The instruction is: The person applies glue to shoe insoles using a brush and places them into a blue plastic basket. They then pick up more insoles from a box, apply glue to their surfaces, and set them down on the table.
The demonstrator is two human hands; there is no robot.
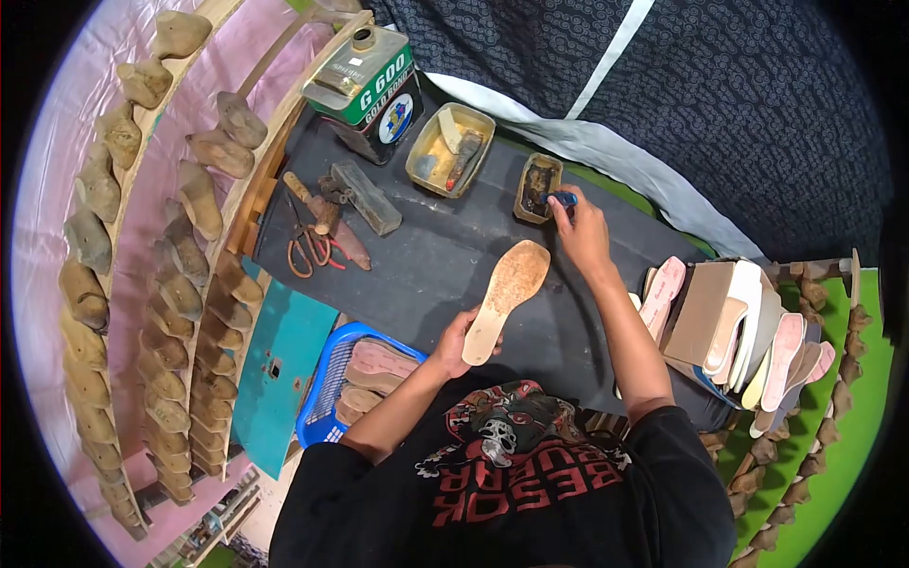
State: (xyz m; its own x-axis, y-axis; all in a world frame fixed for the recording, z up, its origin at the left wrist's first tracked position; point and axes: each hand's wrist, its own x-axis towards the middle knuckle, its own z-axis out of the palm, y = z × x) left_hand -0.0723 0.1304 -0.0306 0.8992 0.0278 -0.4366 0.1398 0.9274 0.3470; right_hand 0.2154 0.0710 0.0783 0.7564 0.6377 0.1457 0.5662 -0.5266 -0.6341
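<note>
A tan insole [517, 276] is held at its heel end by my left hand [458, 343], its broad end pointing up and right over the dark table. A brownish patch covers that broad end. My right hand [584, 234] grips a small blue-handled tool [564, 199] at the small rectangular container [531, 216]. Dark material lies inside this container, and the tool's tip reaches into it, partly lost against the dark contents. The fingers of both hands are closed round what they hold.
Around the dark table [426, 262] are a G 600 can [365, 90], a yellowish tray [472, 114], scissors [301, 251], a grey block [367, 198], a blue basket [327, 383] and a box of insoles [699, 305]. Shoe lasts [199, 199] line racks at left.
</note>
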